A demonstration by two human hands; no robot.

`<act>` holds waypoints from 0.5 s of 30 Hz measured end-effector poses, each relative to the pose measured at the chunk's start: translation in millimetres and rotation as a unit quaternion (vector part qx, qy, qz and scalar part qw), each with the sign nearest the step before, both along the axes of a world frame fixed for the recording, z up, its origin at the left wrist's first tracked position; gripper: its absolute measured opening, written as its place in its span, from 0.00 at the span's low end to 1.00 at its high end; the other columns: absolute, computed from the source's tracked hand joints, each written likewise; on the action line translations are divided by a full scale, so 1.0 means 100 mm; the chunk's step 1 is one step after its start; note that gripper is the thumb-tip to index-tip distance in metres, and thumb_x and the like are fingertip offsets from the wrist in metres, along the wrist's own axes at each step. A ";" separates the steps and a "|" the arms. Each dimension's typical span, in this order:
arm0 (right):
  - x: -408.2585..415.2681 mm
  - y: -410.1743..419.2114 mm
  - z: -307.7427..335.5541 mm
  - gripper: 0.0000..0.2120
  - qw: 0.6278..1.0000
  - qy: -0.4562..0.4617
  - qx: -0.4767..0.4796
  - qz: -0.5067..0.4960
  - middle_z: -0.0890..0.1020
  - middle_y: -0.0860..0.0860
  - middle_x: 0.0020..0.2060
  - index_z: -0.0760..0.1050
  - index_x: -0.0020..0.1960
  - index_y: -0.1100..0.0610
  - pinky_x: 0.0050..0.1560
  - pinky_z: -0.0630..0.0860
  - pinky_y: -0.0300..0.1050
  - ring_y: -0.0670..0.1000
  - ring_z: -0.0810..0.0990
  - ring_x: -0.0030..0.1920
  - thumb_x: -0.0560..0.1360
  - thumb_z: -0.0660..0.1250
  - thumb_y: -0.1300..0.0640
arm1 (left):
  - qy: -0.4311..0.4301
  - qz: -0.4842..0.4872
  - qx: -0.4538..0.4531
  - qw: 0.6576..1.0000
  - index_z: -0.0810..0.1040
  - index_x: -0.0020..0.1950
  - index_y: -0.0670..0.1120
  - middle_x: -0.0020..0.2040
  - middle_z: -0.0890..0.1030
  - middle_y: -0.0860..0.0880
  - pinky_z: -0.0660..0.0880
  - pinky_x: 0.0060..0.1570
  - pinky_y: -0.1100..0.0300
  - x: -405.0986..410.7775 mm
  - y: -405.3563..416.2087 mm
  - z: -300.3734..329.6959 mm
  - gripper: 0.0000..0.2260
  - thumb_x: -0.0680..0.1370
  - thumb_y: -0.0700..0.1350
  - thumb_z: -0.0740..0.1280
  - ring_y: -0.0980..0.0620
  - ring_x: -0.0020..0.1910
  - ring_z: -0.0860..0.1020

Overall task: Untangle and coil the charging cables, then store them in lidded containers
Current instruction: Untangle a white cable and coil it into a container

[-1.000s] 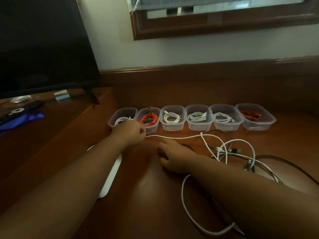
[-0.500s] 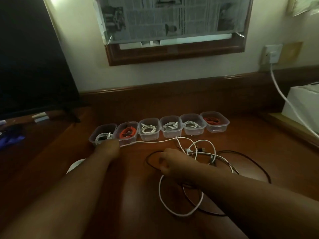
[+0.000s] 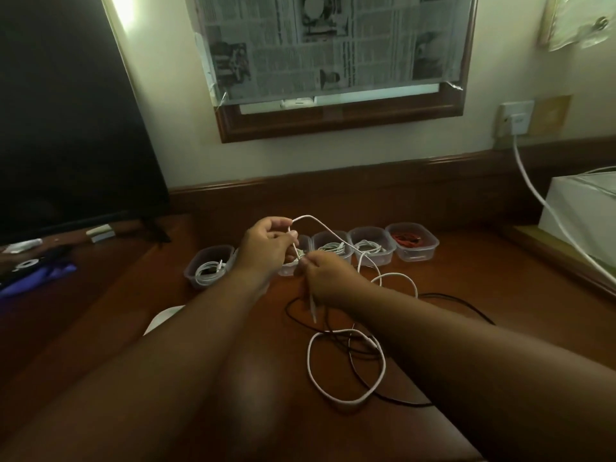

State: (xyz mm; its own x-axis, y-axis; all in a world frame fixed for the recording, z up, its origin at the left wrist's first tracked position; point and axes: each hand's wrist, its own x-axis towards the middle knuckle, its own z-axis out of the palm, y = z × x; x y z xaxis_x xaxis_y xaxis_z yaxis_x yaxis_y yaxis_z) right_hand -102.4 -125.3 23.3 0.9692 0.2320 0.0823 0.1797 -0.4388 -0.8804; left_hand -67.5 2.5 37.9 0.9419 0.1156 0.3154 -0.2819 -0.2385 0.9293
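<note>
Both hands up over the wooden desk (image 3: 466, 295), working a thin white charging cable (image 3: 333, 230).

Head view: the row of clear plastic tubs (image 3: 411, 243) sits lidless at the back, white coils in the left tub (image 3: 208, 270) and two middle ones, red cable in the right-hand one; the hands hide the tubs between. Left hand (image 3: 266, 250) curls round the cable's raised bend, right hand (image 3: 325, 278) pinches it lower, plug end dangling. Loose white loops tangle with a black cable (image 3: 466, 303) on the desk.
</note>
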 end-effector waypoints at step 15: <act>-0.42 -0.90 -0.13 0.07 0.967 -0.112 -0.167 -0.157 0.78 0.50 0.40 0.71 0.45 0.51 0.37 0.73 0.45 0.49 0.76 0.38 0.79 0.65 0.51 | 0.211 -0.104 -0.110 0.966 0.79 0.53 0.43 0.27 0.75 0.53 0.64 0.22 0.66 -0.61 -0.26 0.04 0.08 0.82 0.41 0.61 0.57 0.23 0.74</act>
State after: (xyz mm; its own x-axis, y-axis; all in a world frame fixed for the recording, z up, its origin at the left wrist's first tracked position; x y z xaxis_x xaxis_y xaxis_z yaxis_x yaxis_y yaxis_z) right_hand -144.3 -215.7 10.0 0.9629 -0.0206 0.2690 0.1613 -0.7553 -0.6352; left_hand -128.5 -23.6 41.7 0.9912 -0.0689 -0.1128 0.1131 -0.0006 0.9936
